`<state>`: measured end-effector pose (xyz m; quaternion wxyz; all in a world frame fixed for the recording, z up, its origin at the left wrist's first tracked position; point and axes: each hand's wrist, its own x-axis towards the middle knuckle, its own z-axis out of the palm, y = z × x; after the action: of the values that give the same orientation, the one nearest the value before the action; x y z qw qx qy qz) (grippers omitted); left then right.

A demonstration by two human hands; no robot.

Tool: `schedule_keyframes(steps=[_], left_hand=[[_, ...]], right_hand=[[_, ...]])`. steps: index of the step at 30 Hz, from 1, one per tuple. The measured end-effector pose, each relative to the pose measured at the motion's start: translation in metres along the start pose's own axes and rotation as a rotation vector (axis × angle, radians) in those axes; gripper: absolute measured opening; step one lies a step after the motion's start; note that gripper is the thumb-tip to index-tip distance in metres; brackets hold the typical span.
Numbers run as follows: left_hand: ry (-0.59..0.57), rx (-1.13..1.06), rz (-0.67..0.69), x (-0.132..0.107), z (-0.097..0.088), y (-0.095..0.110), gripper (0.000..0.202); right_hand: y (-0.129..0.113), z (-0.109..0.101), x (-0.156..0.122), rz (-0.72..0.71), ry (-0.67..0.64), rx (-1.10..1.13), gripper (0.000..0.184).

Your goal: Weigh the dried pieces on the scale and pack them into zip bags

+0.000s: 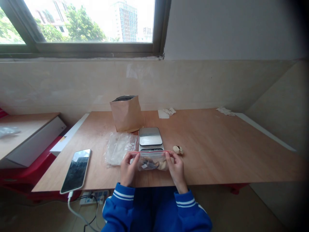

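From my remote station I log 2 hands apart, the left hand (127,169) and right hand (176,170) each clamped on 1 end of the red zip seal (151,151) of a clear zip bag (151,162) of pale shells (162,165), held over the plywood table (205,151) just in front of the digital scale (151,137).

Loads of room on the right half of the wooden table (231,151), all the way to the right edge, so a hand could swing through there (just watch the pale nut (178,149) right by the right hand (175,170)). Straight ahead, the kitchen scale (151,137) and brown paper bag (126,113) block the way; leftward, a crumpled plastic bag (119,149) and a phone (75,171) sit in the path.
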<state>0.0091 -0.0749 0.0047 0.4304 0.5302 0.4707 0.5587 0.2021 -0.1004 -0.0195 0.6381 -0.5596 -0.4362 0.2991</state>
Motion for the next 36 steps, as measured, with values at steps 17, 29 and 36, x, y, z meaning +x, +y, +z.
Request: schedule_keyframes(steps=[17, 29, 36], left_hand=[[0.02, 0.053, 0.08, -0.003, 0.0, -0.012, 0.023], [0.007, 0.039, 0.105, -0.004, 0.0, -0.009, 0.02], [-0.069, -0.056, -0.059, -0.004, 0.003, -0.011, 0.025]], right_hand=[[0.004, 0.008, -0.002, 0.116, -0.14, 0.117, 0.035], [0.007, 0.007, 0.0, 0.093, -0.116, 0.127, 0.031], [0.008, 0.012, -0.004, 0.202, -0.251, 0.444, 0.045]])
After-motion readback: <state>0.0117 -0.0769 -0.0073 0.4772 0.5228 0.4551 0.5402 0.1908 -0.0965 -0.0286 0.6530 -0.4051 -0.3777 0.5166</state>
